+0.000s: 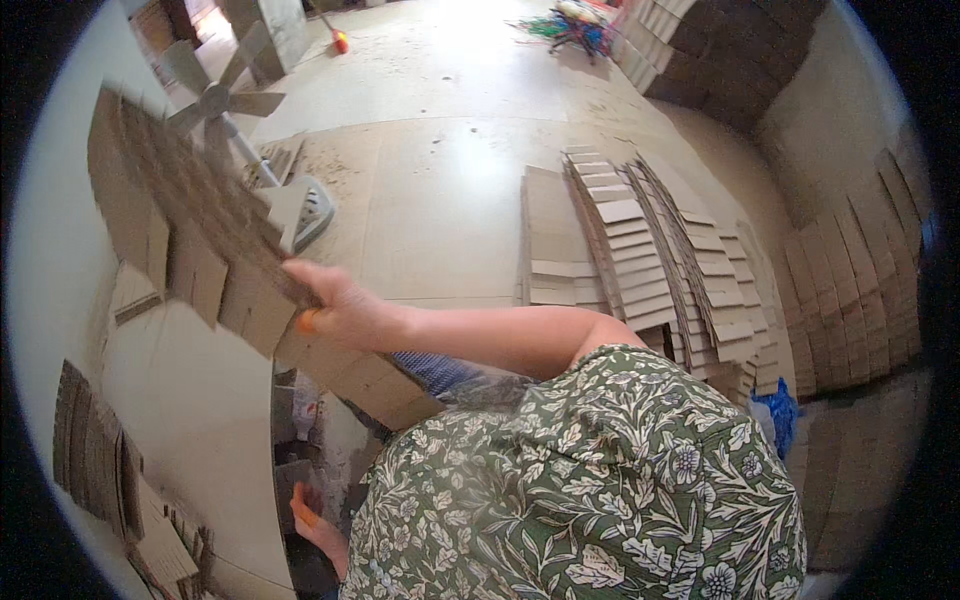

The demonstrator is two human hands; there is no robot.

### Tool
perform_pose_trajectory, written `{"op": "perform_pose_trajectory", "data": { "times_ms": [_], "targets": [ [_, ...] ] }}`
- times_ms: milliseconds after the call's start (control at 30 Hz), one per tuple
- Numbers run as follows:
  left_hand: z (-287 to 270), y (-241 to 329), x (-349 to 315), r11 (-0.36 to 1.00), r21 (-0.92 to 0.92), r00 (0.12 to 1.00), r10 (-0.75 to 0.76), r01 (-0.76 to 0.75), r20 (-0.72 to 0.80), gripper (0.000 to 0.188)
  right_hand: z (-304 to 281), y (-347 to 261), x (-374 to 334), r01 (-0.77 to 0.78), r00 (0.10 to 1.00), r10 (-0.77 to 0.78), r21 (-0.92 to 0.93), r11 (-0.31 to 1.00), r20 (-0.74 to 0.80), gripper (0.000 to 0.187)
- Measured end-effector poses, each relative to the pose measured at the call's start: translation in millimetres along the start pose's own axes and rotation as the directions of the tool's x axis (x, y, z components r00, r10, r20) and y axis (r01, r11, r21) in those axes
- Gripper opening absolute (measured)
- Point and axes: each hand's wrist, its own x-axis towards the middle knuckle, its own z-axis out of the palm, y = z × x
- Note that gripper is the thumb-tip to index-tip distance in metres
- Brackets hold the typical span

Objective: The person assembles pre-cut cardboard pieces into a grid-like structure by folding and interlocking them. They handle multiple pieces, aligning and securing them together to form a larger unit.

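Observation:
A long bundle of brown cardboard pieces (200, 205) slants from the upper left down toward my body. My right hand (345, 305) reaches across to the left and is closed on the bundle's edge, with an orange covering on one digit. Lower flaps of the bundle hang at uneven lengths, and its upper end is slightly blurred. My left hand (318, 528) is low at the left beside my patterned green shirt, apart from the bundle. Its fingers, one with an orange covering, look extended, with nothing seen in them.
A grey fan (214, 100) stands behind the bundle. Cardboard stacks (625, 235) lie on the floor to the right; more cardboard (850, 290) leans along the right wall. Other cardboard pieces (95, 450) stand at lower left. A blue plastic bag (783, 412) is at right.

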Motion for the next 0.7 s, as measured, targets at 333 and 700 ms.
{"op": "perform_pose_trajectory", "data": {
  "times_ms": [333,700],
  "targets": [
    [14,-72,9,0.970,0.200,0.971,-0.173,0.139,0.165,0.043,-204,-1,-93,-0.092,0.768,-0.558,-0.916,0.390,-0.315,0.051],
    [96,-48,-31,0.938,0.347,0.927,-0.141,0.013,0.347,0.039,-346,87,-367,-0.862,0.318,0.304,-0.407,-0.302,-0.898,0.043]
  ]
}}
